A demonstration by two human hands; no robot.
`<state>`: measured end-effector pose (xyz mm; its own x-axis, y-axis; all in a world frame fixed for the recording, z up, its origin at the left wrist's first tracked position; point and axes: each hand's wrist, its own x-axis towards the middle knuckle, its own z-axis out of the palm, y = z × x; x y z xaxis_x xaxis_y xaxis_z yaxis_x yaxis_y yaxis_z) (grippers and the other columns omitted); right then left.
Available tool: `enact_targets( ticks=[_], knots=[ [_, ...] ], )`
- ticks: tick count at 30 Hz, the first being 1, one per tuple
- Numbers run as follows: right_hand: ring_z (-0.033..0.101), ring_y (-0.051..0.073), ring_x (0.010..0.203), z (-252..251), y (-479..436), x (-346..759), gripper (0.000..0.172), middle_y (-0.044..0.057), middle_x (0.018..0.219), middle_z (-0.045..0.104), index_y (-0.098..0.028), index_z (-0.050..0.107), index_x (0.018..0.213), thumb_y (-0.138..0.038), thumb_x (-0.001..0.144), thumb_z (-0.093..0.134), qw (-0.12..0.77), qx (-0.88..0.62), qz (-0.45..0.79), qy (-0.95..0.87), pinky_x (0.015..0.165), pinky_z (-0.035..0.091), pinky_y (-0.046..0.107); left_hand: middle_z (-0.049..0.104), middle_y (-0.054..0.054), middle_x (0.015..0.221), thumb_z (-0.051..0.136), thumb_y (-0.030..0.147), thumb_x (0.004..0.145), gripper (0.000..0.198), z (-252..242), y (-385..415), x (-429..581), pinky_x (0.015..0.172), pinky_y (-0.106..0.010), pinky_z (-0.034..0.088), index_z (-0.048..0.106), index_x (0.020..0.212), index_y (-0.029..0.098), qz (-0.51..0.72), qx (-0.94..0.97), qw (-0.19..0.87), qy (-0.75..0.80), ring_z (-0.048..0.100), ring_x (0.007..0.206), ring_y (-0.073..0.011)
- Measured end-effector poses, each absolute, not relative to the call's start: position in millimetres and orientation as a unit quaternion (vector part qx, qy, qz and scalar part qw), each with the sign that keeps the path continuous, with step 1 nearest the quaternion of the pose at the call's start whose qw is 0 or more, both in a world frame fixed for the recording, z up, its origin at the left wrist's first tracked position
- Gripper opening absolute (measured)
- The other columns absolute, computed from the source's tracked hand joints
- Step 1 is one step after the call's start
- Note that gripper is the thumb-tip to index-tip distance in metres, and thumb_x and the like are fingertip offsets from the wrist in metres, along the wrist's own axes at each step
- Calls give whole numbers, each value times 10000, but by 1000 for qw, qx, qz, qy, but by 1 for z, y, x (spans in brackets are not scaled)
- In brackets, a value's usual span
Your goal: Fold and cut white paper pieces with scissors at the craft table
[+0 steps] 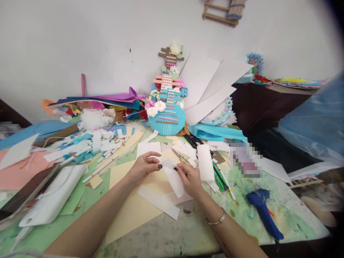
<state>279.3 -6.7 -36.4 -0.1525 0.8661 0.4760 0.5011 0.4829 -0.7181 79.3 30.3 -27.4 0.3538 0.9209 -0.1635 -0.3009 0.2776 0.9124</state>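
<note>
A small piece of thin white paper (173, 179) is held up in front of me, slanting down to the right. My left hand (145, 167) pinches its upper left corner near the thumb, with the upper fingers curved above. On the other side, my right hand (190, 178) has the paper's right edge between thumb and curled fingers. Under both hands lies a cream-coloured sheet (129, 211), with a white paper strip (158, 202) on it. Scissors (181, 157) rest just beyond my right hand, beside a roll of white paper (205, 163).
A blue glue gun (264, 215) lies at the right, near green-handled cutters (219, 177). On the left are a white power strip (53, 195) and paper scraps (77, 150). A turquoise paper instrument model (166, 120) stands against the wall.
</note>
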Motion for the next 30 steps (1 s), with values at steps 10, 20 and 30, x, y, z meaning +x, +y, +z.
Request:
enact_targets(
  ticks=[10, 20, 30],
  knots=[
    [467, 101, 471, -39, -7, 277, 253, 1, 581, 576, -180, 628, 813, -316, 888, 428, 419, -458, 208, -756, 502, 346, 212, 586, 43, 576, 778, 147, 569, 451, -25, 27, 81, 566, -184, 431, 577, 972, 144, 406, 439, 706, 381, 545, 538, -68],
    [443, 101, 453, -40, -5, 280, 228, -15, 537, 541, -175, 632, 797, -311, 868, 463, 469, -479, 206, -713, 485, 340, 218, 641, -9, 574, 812, 162, 512, 368, -24, 43, 63, 572, -197, 479, 606, 814, 118, 460, 371, 671, 448, 629, 596, -124],
    [459, 98, 442, -41, -11, 271, 223, -18, 533, 564, -181, 627, 806, -304, 872, 453, 455, -480, 244, -709, 468, 330, 221, 689, -99, 852, 784, 229, 589, 336, -31, 11, 108, 749, -309, 488, 653, 869, 97, 412, 370, 761, 339, 631, 759, -174]
  ],
)
